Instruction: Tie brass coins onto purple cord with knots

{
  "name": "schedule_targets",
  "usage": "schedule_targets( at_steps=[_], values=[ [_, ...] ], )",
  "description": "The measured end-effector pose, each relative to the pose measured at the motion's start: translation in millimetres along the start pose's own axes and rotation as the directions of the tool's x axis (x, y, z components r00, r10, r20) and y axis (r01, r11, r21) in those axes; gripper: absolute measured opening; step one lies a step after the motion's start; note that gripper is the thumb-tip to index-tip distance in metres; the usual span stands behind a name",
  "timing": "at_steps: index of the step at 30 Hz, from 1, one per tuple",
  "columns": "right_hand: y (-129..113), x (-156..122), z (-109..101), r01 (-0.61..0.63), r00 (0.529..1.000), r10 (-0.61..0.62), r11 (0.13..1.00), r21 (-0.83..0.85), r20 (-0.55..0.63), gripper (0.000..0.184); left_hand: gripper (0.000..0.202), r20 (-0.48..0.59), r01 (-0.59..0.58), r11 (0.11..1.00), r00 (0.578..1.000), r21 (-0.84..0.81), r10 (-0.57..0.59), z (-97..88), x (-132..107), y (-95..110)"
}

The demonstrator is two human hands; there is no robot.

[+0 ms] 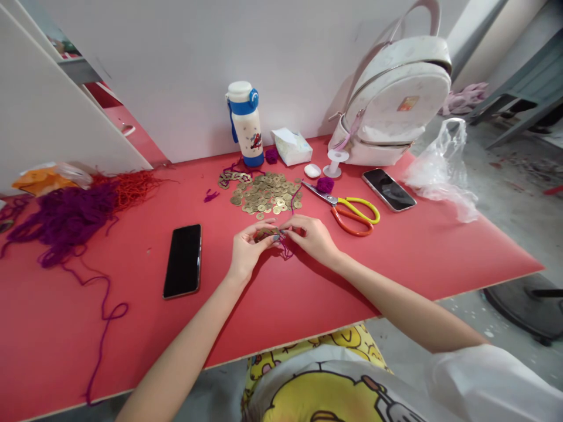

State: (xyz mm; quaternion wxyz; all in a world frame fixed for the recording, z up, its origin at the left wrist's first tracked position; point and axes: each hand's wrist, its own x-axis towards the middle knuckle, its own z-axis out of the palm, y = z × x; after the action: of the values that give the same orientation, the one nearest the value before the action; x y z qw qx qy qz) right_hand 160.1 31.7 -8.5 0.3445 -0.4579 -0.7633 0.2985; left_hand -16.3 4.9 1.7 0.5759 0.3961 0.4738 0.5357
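Observation:
Just in front of the pile of brass coins point(270, 190), my two hands meet over the red tabletop. My left hand point(251, 246) is closed around several coins point(267, 234) strung together, partly covered by its fingers. The thumb and fingertips of my right hand point(311, 237) pinch a purple cord point(287, 249) close to those coins. Loose purple strands hang below the fingertips, and another length runs up toward a small purple yarn ball point(325, 185). A string of threaded coins point(235, 177) lies at the pile's left edge.
Scissors point(347, 212) with yellow and orange handles lie right of the pile. Phones rest at left point(183, 261) and right point(389, 189). Behind stand a bottle point(246, 123), tissue pack point(292, 146), spool point(336, 163) and white backpack point(396, 105). Purple yarn point(73, 220) is heaped at left.

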Motion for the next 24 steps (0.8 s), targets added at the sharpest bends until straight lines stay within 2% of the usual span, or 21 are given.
schedule_targets(
  at_steps=[12, 17, 21, 24],
  values=[
    [0.6, -0.6, 1.0, 0.074, 0.997, -0.075, 0.994, 0.076, 0.006, 0.017, 0.031, 0.012, 0.009, 1.0, 1.0, 0.015, -0.009, -1.6, 0.8, -1.7],
    [1.1, 0.4, -0.6, 0.064, 0.997, -0.074, 0.967, 0.246, 0.029, 0.018, 0.03, 0.011, 0.001, 1.0, 1.0, 0.031, -0.001, -1.8, 0.8, -1.4],
    [1.8, 1.3, -2.7, 0.01, 0.994, -0.055, 0.911, 0.413, 0.098, 0.02, 0.026, -0.004, -0.053, 0.996, 0.999, 0.077, 0.054, -4.4, 2.6, -4.2],
    [1.9, 2.3, -2.1, 0.006, 0.991, -0.067, 0.885, 0.465, 0.113, 0.018, 0.026, 0.003, -0.093, 0.989, 0.996, 0.112, 0.093, -6.1, 3.6, -5.8]
  ],
)
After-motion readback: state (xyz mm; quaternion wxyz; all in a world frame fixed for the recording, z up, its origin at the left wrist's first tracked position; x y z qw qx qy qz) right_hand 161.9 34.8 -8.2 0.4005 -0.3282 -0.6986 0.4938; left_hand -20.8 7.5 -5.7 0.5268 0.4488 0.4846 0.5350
